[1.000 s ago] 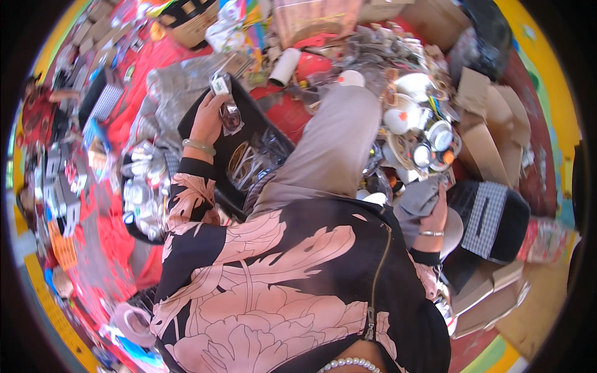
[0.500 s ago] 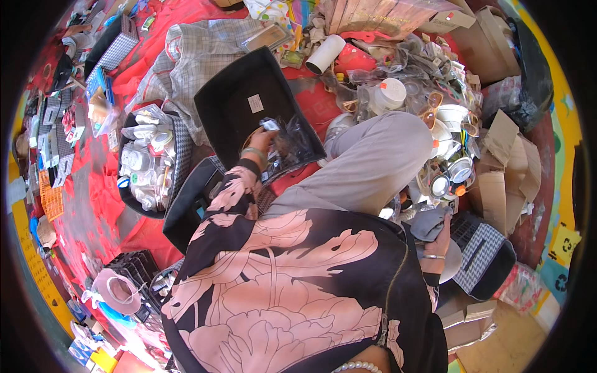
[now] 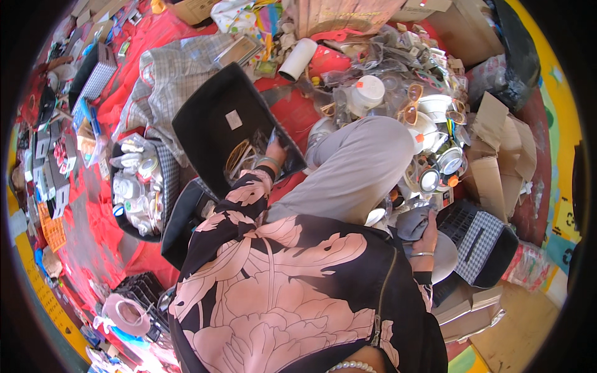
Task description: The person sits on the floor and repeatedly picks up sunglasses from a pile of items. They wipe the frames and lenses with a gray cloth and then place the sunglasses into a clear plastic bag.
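Observation:
My left hand (image 3: 275,151) reaches into a black open box (image 3: 208,124), close to its right wall. Its fingers are closed at a small bluish, shiny piece that I cannot make out. Just left of that hand, orange-rimmed glasses (image 3: 236,153) lie in the box among clear plastic wrapping. On my right side, my right hand (image 3: 429,235) grips a bunched grey cloth (image 3: 413,224). The cloth is beside a houndstooth-patterned black basket (image 3: 479,245). My bent knee in grey trousers (image 3: 367,155) rises between the two hands.
A bin (image 3: 171,180) full of containers stands left of the box, near a checked cloth (image 3: 158,87). Beyond my knee lies a heap with white tubs (image 3: 368,91), sunglasses (image 3: 411,104) and jars. Cardboard boxes (image 3: 497,161) line the right. Red sheeting (image 3: 93,211) covers the floor.
My left hand has shifted toward the box's right wall, and the orange-rimmed glasses now show left of it. My right hand still holds the grey cloth. The whole view has shifted slightly.

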Motion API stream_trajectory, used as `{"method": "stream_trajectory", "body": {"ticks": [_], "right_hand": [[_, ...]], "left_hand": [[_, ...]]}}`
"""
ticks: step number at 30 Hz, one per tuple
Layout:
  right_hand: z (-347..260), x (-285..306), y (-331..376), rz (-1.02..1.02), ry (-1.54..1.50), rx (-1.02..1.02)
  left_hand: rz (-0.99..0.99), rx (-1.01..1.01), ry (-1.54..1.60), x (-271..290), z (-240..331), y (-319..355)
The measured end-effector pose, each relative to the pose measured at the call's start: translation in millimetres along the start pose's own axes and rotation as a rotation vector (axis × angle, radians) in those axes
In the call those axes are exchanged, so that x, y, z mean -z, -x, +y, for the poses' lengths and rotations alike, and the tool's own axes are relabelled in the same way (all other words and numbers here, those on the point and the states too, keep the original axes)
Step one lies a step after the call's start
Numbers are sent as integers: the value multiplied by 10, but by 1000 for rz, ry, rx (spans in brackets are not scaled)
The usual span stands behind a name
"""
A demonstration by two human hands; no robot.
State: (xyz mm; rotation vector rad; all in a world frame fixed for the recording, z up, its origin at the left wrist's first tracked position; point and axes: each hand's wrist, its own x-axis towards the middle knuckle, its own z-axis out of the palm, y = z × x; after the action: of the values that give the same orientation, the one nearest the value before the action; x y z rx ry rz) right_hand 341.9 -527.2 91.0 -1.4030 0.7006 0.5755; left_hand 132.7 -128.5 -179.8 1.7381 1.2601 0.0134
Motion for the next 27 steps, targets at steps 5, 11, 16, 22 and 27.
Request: {"method": "stream_trajectory", "body": {"ticks": [5, 11, 16, 22, 27], "right_hand": [[67, 51, 2, -13, -61, 27], [-104, -3, 33, -80, -62, 134], [9, -11, 53, -30, -86, 76], [-33, -193, -18, -69, -74, 58], [-12, -169, -59, -34, -74, 42]], "left_hand": [[-201, -87, -189, -148, -201, -181], [-100, -86, -480, -63, -342, -423], [368, -252, 57, 676, 1204, 94], [141, -360, 178, -157, 1794, -490], [-175, 48, 93, -1133, 1531, -1295]]}}
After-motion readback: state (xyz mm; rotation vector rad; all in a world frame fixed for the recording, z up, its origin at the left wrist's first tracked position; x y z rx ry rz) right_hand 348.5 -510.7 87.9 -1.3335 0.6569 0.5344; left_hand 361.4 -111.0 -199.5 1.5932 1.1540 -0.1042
